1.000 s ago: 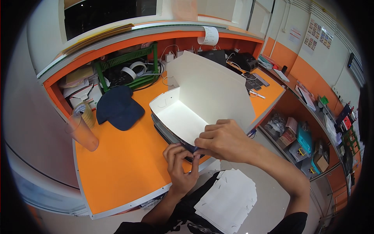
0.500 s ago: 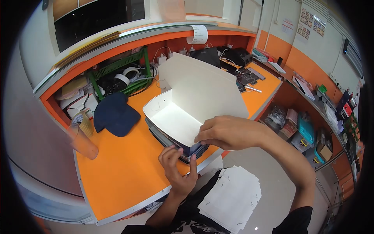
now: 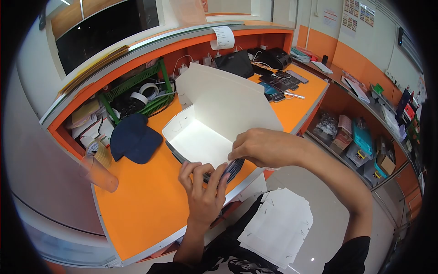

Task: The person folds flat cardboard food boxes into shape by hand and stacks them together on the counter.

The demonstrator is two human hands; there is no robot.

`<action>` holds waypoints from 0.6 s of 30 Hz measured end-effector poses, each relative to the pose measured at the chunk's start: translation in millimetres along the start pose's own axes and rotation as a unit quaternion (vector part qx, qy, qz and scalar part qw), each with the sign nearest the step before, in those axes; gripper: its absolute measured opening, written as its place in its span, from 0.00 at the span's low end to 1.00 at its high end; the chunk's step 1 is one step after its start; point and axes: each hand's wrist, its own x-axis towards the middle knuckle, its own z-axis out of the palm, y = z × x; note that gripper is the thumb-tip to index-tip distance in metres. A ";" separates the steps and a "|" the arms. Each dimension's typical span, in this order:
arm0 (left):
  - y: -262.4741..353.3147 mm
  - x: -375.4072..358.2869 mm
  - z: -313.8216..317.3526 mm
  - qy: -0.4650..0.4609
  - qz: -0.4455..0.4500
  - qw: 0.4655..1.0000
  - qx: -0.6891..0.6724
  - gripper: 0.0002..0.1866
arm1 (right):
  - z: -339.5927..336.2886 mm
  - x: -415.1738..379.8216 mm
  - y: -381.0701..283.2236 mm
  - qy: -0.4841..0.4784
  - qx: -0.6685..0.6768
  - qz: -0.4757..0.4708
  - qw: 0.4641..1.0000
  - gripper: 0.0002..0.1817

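An open paperboard box (image 3: 200, 139), white inside with its tall lid raised at the back, sits on a dark stack near the front edge of the orange counter (image 3: 150, 214). My right hand (image 3: 258, 147) pinches the box's front right corner, fingertips partly inside. My left hand (image 3: 203, 187) presses bent fingers along the outside of the front wall, close to the right fingertips. Flat white cardboard sheets (image 3: 278, 226) lie on my lap.
A dark blue cap (image 3: 136, 138), a clear orange-tinted cup (image 3: 106, 177) and a tape roll (image 3: 99, 153) stand left of the box. Behind are a green basket (image 3: 137, 86) and phones (image 3: 280, 82). Shelves with plastic boxes (image 3: 361, 145) are at the right.
My left hand has moved up against the front wall, its fingers closer together. My right hand stays at the corner. The view has shifted slightly.
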 end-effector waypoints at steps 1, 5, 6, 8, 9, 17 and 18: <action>0.5 -1.6 1.7 -0.004 -0.011 1.000 -0.016 0.13 | 1.5 1.9 0.2 0.004 0.003 0.002 1.000 0.22; 4.4 0.6 -0.8 0.009 -0.024 1.000 -0.018 0.10 | 0.6 -2.0 3.1 0.037 0.007 -0.003 0.999 0.17; 4.0 2.7 -2.4 0.011 -0.011 1.000 -0.005 0.10 | -0.4 -4.0 3.0 0.080 0.002 -0.021 0.997 0.14; 2.6 5.8 -4.1 0.011 0.002 1.000 0.010 0.10 | -13.9 -8.5 -5.1 0.049 -0.022 0.027 0.998 0.14; 2.5 7.4 -4.0 -0.008 0.004 1.000 0.002 0.10 | -18.5 -10.4 -7.3 0.014 -0.048 0.074 0.996 0.14; 5.9 15.6 -24.6 -0.003 -0.006 1.000 -0.019 0.16 | -12.1 -20.2 5.1 0.162 -0.150 -0.019 0.975 0.09; -1.5 11.5 -35.7 0.015 -0.029 0.998 -0.055 0.18 | -15.1 -23.6 5.1 0.253 -0.155 -0.066 0.953 0.10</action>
